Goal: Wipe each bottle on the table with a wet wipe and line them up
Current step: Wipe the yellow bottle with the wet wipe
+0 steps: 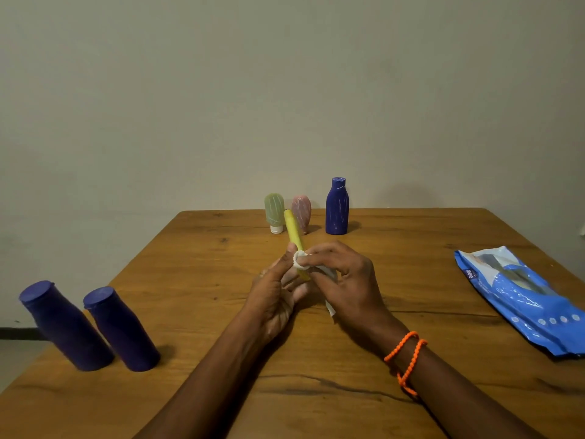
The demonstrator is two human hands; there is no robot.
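Observation:
My left hand holds a slim yellow bottle by its lower end, tilted up and away over the middle of the wooden table. My right hand presses a white wet wipe against the yellow bottle's lower part; a tail of the wipe hangs below the palm. Two dark blue bottles stand side by side at the near left. At the far edge stand a green bottle, a pink bottle and a blue bottle.
A blue pack of wet wipes lies flat at the right side of the table. A plain wall rises behind the table's far edge. An orange beaded band circles my right wrist.

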